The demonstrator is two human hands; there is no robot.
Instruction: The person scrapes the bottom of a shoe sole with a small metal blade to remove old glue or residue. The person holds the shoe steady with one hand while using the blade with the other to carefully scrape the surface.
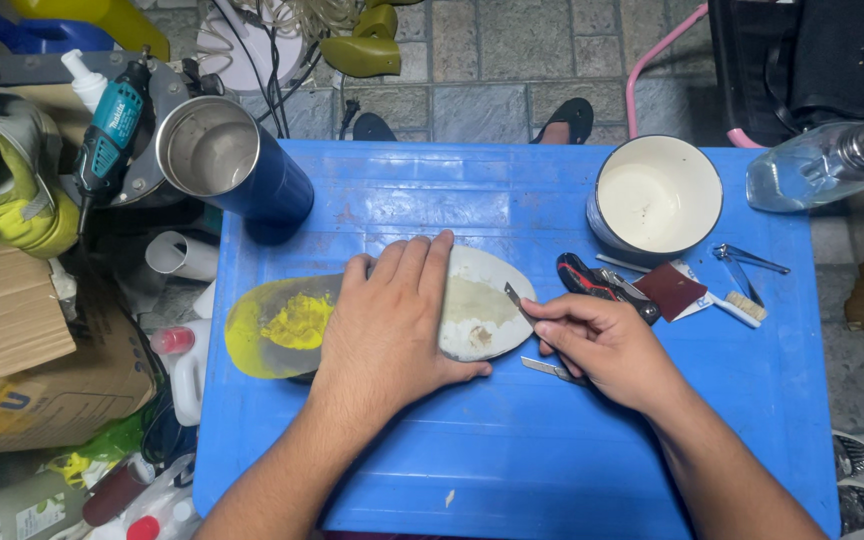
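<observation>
A shoe sole [477, 310] lies flat on the blue plastic table [512, 440], its heel end stained yellow [282, 325] and its toe end whitish. My left hand [392, 320] presses palm-down on the middle of the sole. My right hand [602, 345] holds a thin metal blade [518, 302], whose tip touches the right edge of the sole.
A white enamel cup [655, 200], red-handled pliers [592, 280], a dark red sandpaper piece [670, 290], a small brush [737, 305] and metal clippers [747, 262] sit at the right. A blue steel tumbler [237, 165], a teal power tool [110, 125], a cardboard box [42, 350] and bottles crowd the left.
</observation>
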